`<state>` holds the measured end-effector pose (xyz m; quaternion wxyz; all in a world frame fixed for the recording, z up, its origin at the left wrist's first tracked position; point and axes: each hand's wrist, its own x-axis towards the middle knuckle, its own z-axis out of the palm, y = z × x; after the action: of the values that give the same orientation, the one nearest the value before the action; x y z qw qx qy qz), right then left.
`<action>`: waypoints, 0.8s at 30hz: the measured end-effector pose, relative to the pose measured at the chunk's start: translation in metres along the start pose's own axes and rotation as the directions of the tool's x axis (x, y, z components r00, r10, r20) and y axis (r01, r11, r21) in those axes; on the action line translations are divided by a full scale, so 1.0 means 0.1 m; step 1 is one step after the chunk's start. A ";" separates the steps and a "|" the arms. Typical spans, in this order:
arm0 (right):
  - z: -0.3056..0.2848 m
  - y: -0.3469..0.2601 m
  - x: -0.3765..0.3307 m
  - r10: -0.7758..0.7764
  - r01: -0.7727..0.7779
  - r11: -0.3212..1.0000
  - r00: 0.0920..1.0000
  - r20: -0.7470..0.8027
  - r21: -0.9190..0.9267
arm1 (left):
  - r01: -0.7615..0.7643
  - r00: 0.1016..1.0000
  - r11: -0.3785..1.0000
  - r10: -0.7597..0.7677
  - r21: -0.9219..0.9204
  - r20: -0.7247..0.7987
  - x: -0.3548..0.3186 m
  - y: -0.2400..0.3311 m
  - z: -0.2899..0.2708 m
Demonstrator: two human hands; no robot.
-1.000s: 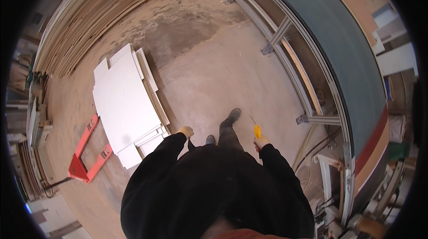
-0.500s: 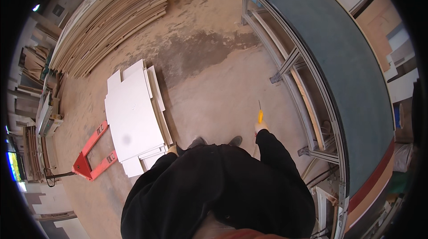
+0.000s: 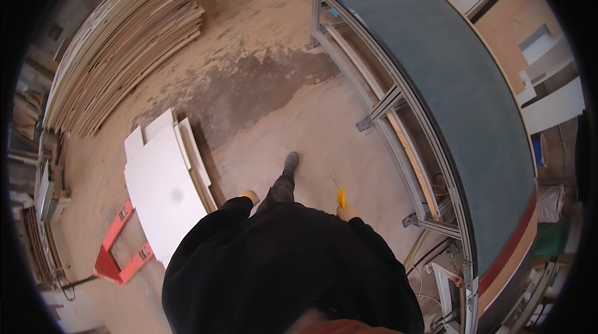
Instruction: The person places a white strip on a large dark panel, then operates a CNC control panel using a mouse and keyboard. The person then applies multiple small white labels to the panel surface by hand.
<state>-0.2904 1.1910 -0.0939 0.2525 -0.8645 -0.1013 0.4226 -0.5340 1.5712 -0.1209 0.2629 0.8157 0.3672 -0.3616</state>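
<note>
Workshop floor (image 3: 324, 122) | yellow-handled tool (image 3: 341, 197) | held, jutting forward from right fingers (image 3: 342, 212)

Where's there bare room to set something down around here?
Bare floor between the white panel stack and long table, ahead of the right hand; the table's grey-green top looks open too. Below its near end, hoses and framework crowd together.

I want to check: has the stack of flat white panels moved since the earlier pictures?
No. Judged against the stack of pale brown wooden boards, the stack of flat white panels shows no shift in any direction; only the view has moved.
</note>
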 end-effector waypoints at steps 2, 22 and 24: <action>-0.06 -0.16 0.05 -0.007 0.013 0.996 0.998 0.065 -0.084 | -0.020 0.998 0.997 0.015 0.081 0.068 0.54 0.07 -0.31; -0.86 -2.26 -0.14 0.066 -0.105 0.956 0.986 0.150 0.273 | -0.055 0.850 0.662 0.423 -0.747 0.313 2.98 2.15 -2.66; -0.83 -2.05 -0.17 0.267 -0.177 0.947 0.900 -0.345 0.270 | -0.099 0.878 0.630 0.420 -0.771 0.231 3.03 2.36 -2.35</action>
<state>-0.2281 1.3297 0.0669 0.3160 -0.9000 0.0990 0.2835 -0.1127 1.7183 -0.1784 0.6874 0.5942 0.2973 -0.2933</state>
